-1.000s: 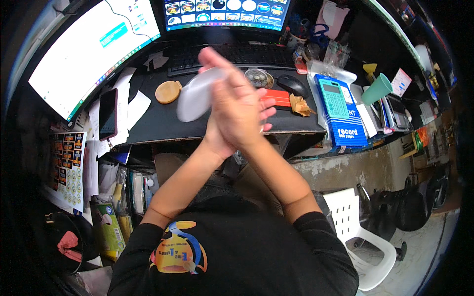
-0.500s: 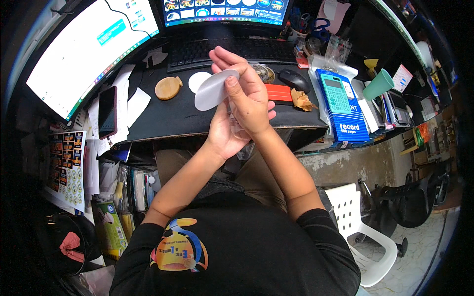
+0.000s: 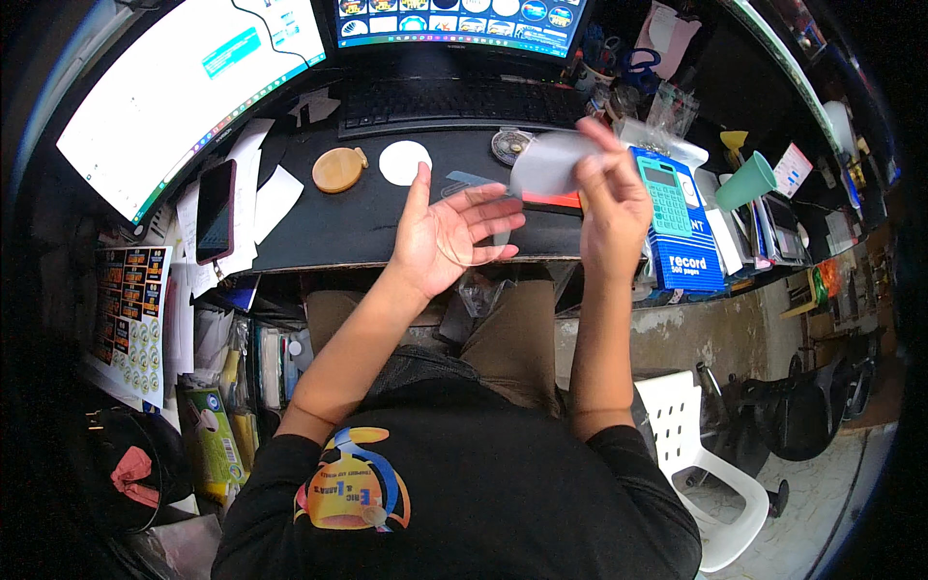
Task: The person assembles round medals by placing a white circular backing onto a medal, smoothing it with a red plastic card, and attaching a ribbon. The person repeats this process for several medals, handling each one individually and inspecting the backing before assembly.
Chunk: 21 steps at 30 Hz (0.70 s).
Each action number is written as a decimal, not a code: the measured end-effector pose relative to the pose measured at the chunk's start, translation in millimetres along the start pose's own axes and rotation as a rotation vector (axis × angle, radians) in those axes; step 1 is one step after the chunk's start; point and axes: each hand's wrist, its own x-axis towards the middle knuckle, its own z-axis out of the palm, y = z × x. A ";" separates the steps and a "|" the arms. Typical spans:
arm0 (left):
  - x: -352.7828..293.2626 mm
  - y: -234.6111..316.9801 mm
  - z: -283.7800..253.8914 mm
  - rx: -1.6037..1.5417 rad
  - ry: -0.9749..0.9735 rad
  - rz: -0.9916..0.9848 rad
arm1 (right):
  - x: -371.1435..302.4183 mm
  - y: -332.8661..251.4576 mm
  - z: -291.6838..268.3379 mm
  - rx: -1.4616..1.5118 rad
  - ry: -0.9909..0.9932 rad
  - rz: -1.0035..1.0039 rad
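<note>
mid-handling, i'd judge: two discs up and apart, neither set down. right hand [image 3: 616, 201] pinches a thin greyish-white round disc [image 3: 551, 166], motion-blurred, material unclear. left hand [image 3: 420, 249] is palm up, fingers spread, a clear plastic-looking round disc [image 3: 471, 244] lying across it. flat white circle [image 3: 405, 162] lies on the black tabletop [image 3: 314, 230], beside a round tan wooden piece [image 3: 338, 170] with a tab.

Straight out past the left hand [image 3: 425, 242] I see a black keyboard [image 3: 454, 108], a lit monitor [image 3: 454, 17] behind it. Well to that hand's left, a dark phone [image 3: 216, 211] lies on papers [image 3: 245, 184]. Right of the right hand [image 3: 615, 205], a teal calculator [image 3: 667, 198] rests on a blue book [image 3: 688, 261], a green cup [image 3: 747, 184] farther right.
</note>
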 end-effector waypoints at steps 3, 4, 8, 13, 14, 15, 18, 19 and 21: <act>5.5 9.1 6.0 0.125 0.104 0.077 | -20.9 -2.0 4.3 -0.140 -0.261 0.292; 8.3 12.0 9.7 0.193 0.159 0.101 | -27.2 1.2 9.3 -0.101 -0.280 0.445; 9.2 18.5 29.4 0.415 0.191 0.107 | -30.5 9.8 18.9 -0.287 -0.149 0.416; -7.5 19.3 50.1 0.702 0.331 0.322 | -25.8 7.5 23.5 -0.239 -0.043 0.295; -10.8 17.7 52.6 0.820 0.349 0.390 | -25.3 6.8 25.2 -0.240 -0.030 0.244; -14.4 18.3 54.1 0.874 0.355 0.418 | -25.2 6.3 27.0 -0.249 -0.010 0.205; -16.9 18.5 57.6 1.104 0.312 0.652 | -25.2 6.5 33.2 -0.213 0.009 0.073; -15.2 19.4 58.8 1.108 0.348 0.697 | -25.2 6.8 34.9 -0.234 0.014 0.054; -15.5 21.2 61.6 1.197 0.382 0.756 | -24.6 7.4 37.5 -0.274 0.026 0.005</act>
